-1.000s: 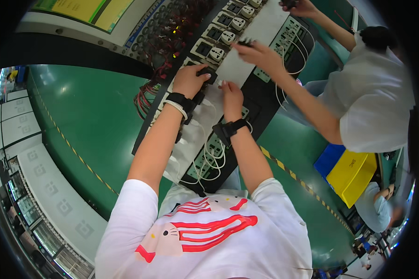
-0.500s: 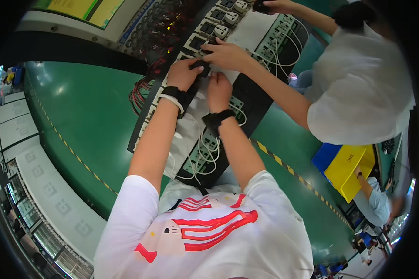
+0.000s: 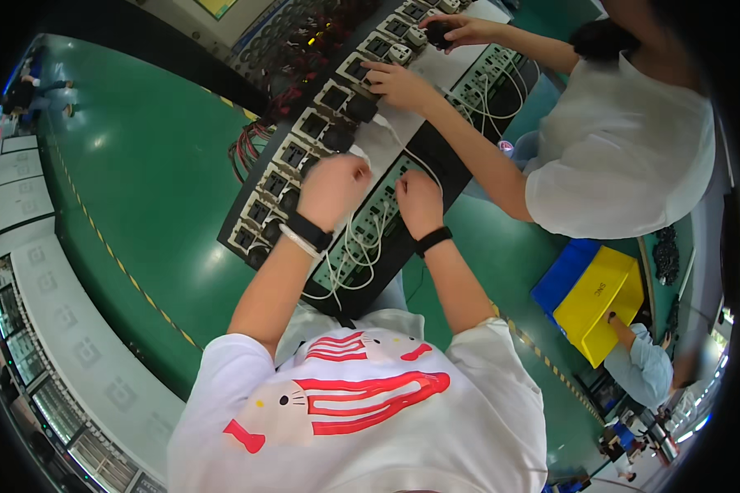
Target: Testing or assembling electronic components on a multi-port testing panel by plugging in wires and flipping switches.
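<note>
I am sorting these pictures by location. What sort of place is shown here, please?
Probably a factory floor, perhaps for electrical testing: a long row of black sockets, a green outlet panel with white cables, and striped floor tape.

L hand (image 3: 335, 189) blurred, fingertips unclear; screen (image 3: 218, 6) mostly cut off by top edge, wearer's shirt (image 3: 436, 444) by btm.

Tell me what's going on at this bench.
A person works at a row of sockets with black adapters along it. Their left hand, blurred, is curled over the row's near side; their right hand is at the green panel, with white cables about it. Whether either holds anything is unclear. Beside them, a co-worker's hand grips a dark piece, and that co-worker's other hand reaches to the row.
</note>
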{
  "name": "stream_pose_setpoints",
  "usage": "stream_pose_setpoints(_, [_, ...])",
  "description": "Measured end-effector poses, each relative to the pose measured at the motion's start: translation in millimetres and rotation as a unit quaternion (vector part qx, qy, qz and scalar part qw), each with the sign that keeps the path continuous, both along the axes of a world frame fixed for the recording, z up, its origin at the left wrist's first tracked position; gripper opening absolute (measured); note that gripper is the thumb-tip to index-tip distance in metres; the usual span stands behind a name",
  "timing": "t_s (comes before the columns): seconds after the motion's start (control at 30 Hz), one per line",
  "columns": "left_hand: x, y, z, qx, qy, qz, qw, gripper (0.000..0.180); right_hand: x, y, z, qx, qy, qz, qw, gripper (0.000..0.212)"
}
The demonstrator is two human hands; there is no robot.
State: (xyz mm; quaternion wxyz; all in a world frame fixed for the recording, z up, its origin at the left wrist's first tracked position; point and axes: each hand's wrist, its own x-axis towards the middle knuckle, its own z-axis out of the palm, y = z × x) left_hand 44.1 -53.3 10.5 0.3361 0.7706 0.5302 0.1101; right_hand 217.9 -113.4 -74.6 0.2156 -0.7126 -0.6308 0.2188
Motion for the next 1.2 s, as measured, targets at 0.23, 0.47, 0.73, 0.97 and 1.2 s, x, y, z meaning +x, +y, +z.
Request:
stream_pose_setpoints(0.23, [48,-40,-66,-0.006,0.15,-0.085,0.985,0.015,-6,3,-1,0.026,-0.045,0.025,0.998,0.007])
stream_pose_setpoints(0.47, [55,-40,-87,0.061,0.136,-0.099,0.984,0.009,-2,-20,35,0.146,0.024,0.02,0.989,0.009])
stream_pose_setpoints(0.73, [57,-24,-59,-0.025,0.203,-0.16,0.966,0.015,-42,-85,-17,0.045,0.122,-0.014,0.991,0.012])
stream_pose_setpoints(0.97, [-42,-50,13,0.068,-0.079,0.002,0.995,0.027,-60,-75,-27,0.113,0.064,-0.051,0.99,0.022])
stream_pose_setpoints(1.2, [-120,-114,7,-0.003,-0.044,-0.058,0.997,0.02,-62,-75,-24,0.071,0.033,-0.06,0.995,0.019])
